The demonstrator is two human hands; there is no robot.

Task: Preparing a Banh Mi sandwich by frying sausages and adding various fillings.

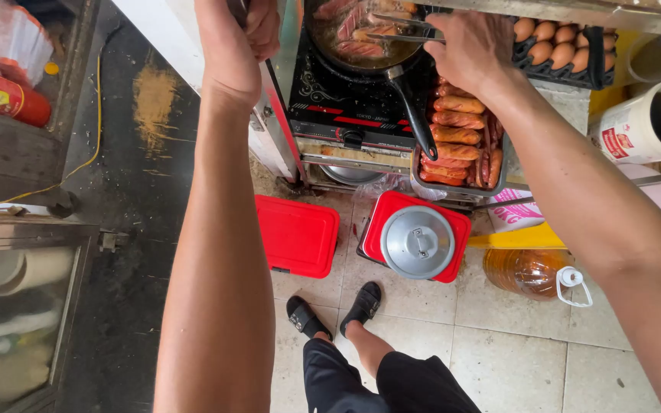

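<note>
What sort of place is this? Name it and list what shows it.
Probably a small street-food stall or makeshift cooking stand. The right hand works tongs over a frying pan of meat on a portable cooker, beside a tray of sausages and a crate of eggs.

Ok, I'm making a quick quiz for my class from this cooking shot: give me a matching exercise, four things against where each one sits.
Things:
1. sausages
2. eggs
3. metal lid
4. oil bottle

Places:
A. on a red box on the floor
B. in a dark tray behind the right hand
C. lying on the floor tiles
D. in a metal tray beside the stove

Pairs: 1-D, 2-B, 3-A, 4-C
</note>
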